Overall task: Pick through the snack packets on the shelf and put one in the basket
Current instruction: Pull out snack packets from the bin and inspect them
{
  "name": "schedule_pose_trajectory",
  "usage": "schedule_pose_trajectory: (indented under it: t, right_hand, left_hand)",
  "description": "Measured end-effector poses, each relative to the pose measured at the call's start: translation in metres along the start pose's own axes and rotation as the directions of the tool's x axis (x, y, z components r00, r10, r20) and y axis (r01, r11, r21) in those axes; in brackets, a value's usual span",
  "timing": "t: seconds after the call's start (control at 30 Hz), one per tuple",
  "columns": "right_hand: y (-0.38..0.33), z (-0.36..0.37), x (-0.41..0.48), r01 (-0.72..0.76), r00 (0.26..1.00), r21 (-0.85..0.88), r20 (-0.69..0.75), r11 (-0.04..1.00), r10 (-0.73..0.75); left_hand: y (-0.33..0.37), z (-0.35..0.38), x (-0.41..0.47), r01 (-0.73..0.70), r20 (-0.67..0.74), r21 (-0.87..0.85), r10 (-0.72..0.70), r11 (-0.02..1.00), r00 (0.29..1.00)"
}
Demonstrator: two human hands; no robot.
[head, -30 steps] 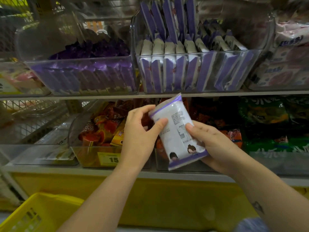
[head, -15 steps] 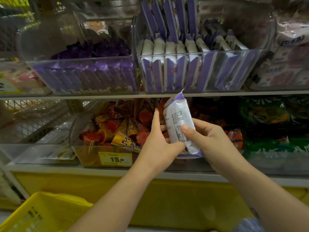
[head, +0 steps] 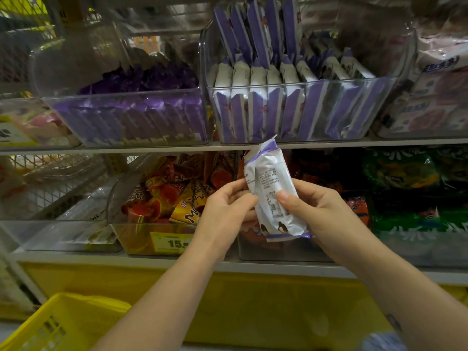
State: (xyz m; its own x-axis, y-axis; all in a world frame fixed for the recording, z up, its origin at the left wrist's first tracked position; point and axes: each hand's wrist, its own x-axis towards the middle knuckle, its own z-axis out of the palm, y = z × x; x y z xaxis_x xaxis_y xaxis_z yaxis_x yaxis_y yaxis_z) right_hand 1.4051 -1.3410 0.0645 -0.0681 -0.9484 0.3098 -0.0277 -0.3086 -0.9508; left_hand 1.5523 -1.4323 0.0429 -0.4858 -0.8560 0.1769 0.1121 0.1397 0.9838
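So the snack packet [head: 268, 178] is white with purple ends, and it's being held up in front of the lower shelf, standing more or less upright with its top tipped a bit left and the small-print side facing the camera. The right hand [head: 326, 211] has it properly gripped: thumb pressed across the front, fingers wrapped round behind. The left hand [head: 222, 214] is curled in on the packet's left edge, fingertips pinching it about halfway up. The packet's top corner just overlaps the upper shelf edge [head: 126, 149]. Right above it sits a clear bin [head: 329, 81] packed with matching white and purple packets [head: 255, 79] stood on end in rows, and next to that on the left there's another clear bin [head: 126, 93] full of darker purple wrappers. Behind the hands, the lower shelf has a bin [head: 131, 236] of orange and red packets with a yellow price tag [head: 172, 243] on the front, plus green bags [head: 405, 173] off to the right. The pink and white packs [head: 430, 105] up top on the right are too blurry to read. The yellow basket [head: 76, 315] is down at the bottom left corner, well apart from the packet and below both arms.
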Motion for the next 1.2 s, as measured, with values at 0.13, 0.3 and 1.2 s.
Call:
schedule_pose_trajectory:
  t: [0.13, 0.3, 1.2]
  right_hand:
    - [-0.001, 0.000, -0.001, -0.004, 1.000, 0.003, 0.000, 1.000, 0.004]
    - [-0.004, 0.004, -0.009, 0.007, 0.996, 0.077, -0.087, 0.997, 0.000]
    - [-0.183, -0.091, 0.043, 0.035, 0.973, -0.999, 0.031, 0.016, -0.229]
  left_hand:
    - [0.001, 0.001, -0.002, -0.042, 0.005, 0.033, 0.042, 0.999, 0.999]
    - [0.013, 0.001, -0.011, -0.160, 0.166, 0.130, 0.137, 0.979, 0.977]
    - [0.236, 0.056, 0.065, -0.452, 0.131, 0.585, 0.472, 0.673, 0.872]
